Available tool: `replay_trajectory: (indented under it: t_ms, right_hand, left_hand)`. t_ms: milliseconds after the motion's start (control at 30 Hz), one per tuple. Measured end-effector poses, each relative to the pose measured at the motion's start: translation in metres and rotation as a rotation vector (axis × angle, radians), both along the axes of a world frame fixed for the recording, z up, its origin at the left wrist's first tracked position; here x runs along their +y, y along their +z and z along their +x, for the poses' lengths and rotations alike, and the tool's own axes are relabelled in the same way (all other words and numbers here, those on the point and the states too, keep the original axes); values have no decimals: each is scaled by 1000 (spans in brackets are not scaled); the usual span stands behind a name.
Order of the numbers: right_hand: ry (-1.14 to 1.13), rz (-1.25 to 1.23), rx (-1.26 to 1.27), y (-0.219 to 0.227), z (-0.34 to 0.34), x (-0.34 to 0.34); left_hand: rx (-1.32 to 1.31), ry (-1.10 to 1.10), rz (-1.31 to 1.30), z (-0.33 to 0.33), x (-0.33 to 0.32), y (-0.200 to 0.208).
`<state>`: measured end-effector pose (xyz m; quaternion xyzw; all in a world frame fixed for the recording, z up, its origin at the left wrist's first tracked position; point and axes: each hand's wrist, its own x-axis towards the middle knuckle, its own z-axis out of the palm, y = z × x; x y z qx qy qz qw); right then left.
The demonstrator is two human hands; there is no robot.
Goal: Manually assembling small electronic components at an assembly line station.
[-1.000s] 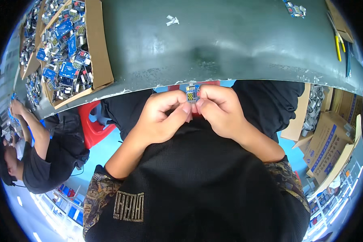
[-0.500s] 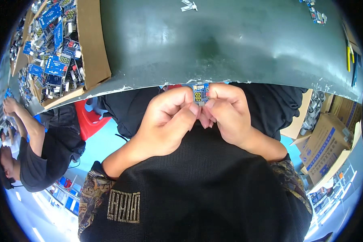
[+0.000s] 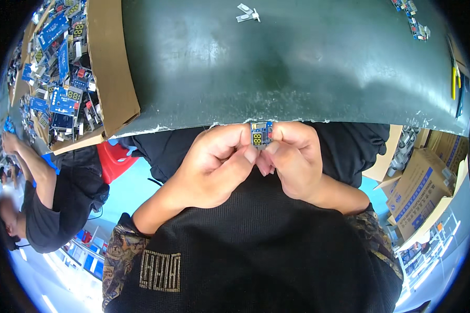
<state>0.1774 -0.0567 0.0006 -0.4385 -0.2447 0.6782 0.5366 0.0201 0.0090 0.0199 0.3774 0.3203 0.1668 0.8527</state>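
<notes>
A small blue circuit board [image 3: 261,134] with a yellow-digit display and a red part is pinched between both hands at the table's near edge. My left hand [image 3: 216,167] is closed on its left side, thumb and forefinger pressing there. On the other side my right hand [image 3: 296,159] grips it the same way, its thumb near the lower right corner. The fingertips behind the board are partly hidden. A small grey-white piece seems to sit at the board's lower edge, between the thumbs.
A cardboard box [image 3: 112,68] full of similar boards stands on the dark green table [image 3: 193,78] at left. Small white pieces [image 3: 248,14] lie at the far middle, loose boards [image 3: 416,28] far right, beside a yellow-handled tool [image 3: 454,83]. Cartons [image 3: 422,190] stand low right; a co-worker [image 3: 62,193] sits left.
The table and everything on it sit slightly lower or shifted in the picture, as the head view has moved. Both hands keep their hold on the circuit board, slightly lower in view.
</notes>
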Motion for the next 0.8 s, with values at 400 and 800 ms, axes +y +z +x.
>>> replay_trajectory:
  t_ms: [400,800]
  right_hand:
    - [252,28,-262,44,13,-27]
    - [226,764,-1401,172,-93,160]
  left_hand:
    - [366,-417,391,-92,10,-45]
    - [468,127,311,-127,-9,-119]
